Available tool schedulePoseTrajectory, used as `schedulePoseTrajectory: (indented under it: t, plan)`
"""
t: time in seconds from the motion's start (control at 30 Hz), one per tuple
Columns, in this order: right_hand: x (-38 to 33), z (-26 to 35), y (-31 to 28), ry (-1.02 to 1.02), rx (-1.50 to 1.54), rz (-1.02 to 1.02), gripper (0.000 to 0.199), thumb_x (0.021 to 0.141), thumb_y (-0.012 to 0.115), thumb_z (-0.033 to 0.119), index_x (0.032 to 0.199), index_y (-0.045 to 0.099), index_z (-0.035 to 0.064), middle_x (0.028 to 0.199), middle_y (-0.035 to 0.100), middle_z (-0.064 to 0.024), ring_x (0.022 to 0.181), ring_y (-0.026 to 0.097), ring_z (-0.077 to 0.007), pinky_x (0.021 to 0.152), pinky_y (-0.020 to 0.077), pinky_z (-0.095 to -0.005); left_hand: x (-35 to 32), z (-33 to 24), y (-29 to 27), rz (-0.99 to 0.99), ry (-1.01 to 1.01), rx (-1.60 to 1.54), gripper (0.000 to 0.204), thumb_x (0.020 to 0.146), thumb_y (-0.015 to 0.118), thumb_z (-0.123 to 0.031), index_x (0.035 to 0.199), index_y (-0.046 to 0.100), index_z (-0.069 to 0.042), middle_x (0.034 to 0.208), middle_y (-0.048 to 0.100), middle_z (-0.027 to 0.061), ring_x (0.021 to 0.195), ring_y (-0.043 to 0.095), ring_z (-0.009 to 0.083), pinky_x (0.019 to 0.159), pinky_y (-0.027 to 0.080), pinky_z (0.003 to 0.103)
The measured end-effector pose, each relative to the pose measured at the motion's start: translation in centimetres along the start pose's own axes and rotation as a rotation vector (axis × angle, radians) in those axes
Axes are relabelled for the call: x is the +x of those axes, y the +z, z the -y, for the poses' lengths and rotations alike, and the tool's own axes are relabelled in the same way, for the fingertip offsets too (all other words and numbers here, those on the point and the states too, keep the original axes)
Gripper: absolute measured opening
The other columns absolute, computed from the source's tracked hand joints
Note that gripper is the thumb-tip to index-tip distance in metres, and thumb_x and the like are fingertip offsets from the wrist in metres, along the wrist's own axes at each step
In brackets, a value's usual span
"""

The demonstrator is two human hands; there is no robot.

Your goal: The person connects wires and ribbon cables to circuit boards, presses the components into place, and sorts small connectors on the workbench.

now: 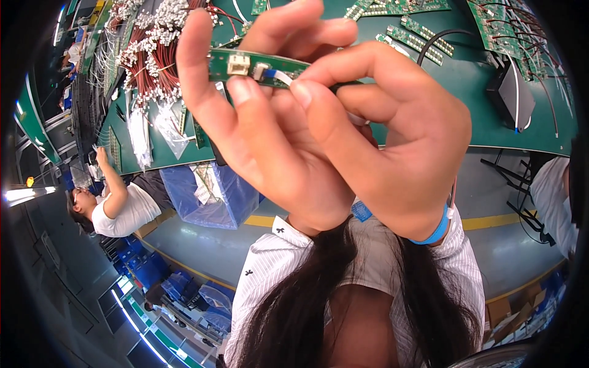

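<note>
Close in front of me, my left hand (270, 147) grips a narrow green circuit board (286, 63) between thumb and fingers. A white socket (238, 64) sits on the board beside the left thumb tip. My right hand (399, 135) pinches a white flat ribbon cable (283, 77) between thumb and index finger. The cable's blue end meets a small connector (261, 72) on the board; I cannot tell whether it is fully seated. A blue wrist strap (437, 228) circles my right wrist. My other right fingers curl behind the board and are partly hidden.
Bundles of red-and-black wires with white plugs (156, 61) lie on the green table (423, 116) at the left. Several circuit boards (423, 40) lie at the back, near a black box (512, 95). A blue-lined bin (211, 193) and a co-worker (119, 211) are at left.
</note>
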State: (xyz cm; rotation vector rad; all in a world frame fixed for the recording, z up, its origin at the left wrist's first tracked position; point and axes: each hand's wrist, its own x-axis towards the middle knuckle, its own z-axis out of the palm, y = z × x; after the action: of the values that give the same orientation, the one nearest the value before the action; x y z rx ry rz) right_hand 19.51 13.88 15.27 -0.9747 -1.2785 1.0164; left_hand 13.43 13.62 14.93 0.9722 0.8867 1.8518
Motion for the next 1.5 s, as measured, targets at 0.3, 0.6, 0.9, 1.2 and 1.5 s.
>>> schedulePoseTrajectory:
  t: [0.3,0.6,0.9,1.2,1.5]
  plan:
    - [0.1,0.0,-0.1,-0.013,0.022,0.016,0.005,0.073,0.060,-0.003,0.072,0.065,-0.0029,0.077,0.062,-0.0052,0.067,0.055,-0.0102,0.060,0.0433,-0.0207,-0.2,-0.3,0.2,0.010,0.041,-0.001,0.044,0.092,0.034,-0.017,0.132,0.018,-0.004,0.099,0.052,0.0201,0.086,0.054,0.0244,0.079,0.044,0.035]
    - [0.3,-0.4,-0.6,-0.005,0.064,0.079,0.006,0.073,0.059,-0.001,0.072,0.065,-0.0037,0.078,0.062,-0.0045,0.073,0.055,-0.0116,0.065,0.0430,-0.0220,0.4,-0.5,0.3,0.001,0.078,-0.002,0.047,0.091,0.036,-0.014,0.132,0.016,-0.003,0.100,0.052,0.0233,0.086,0.056,0.0270,0.079,0.045,0.037]
    - [0.4,-0.2,-0.7,0.023,0.064,0.065,0.006,0.073,0.060,-0.001,0.074,0.065,-0.0048,0.082,0.062,-0.0049,0.076,0.056,-0.0116,0.070,0.0435,-0.0222,0.8,1.3,-1.1,0.092,0.183,-0.144,0.052,0.088,0.040,-0.005,0.132,0.014,-0.002,0.102,0.051,0.0237,0.088,0.056,0.0291,0.083,0.045,0.039]
    - [0.6,-0.6,-1.2,0.108,0.004,0.106,0.008,0.076,0.060,0.001,0.075,0.065,-0.0057,0.082,0.061,-0.0052,0.070,0.055,-0.0092,0.063,0.0430,-0.0204,0.8,0.9,-1.0,0.070,0.097,-0.146,0.051,0.081,0.042,-0.002,0.128,0.022,0.001,0.104,0.050,0.0189,0.090,0.052,0.0245,0.092,0.039,0.048]
    - [0.7,-0.6,-1.1,0.108,0.036,0.091,0.009,0.076,0.060,0.003,0.074,0.065,-0.0048,0.079,0.061,-0.0038,0.066,0.053,-0.0081,0.058,0.0415,-0.0199,1.0,1.1,-1.6,0.144,0.112,-0.179,0.055,0.078,0.043,0.001,0.129,0.022,0.001,0.105,0.048,0.0227,0.090,0.051,0.0269,0.091,0.039,0.045]
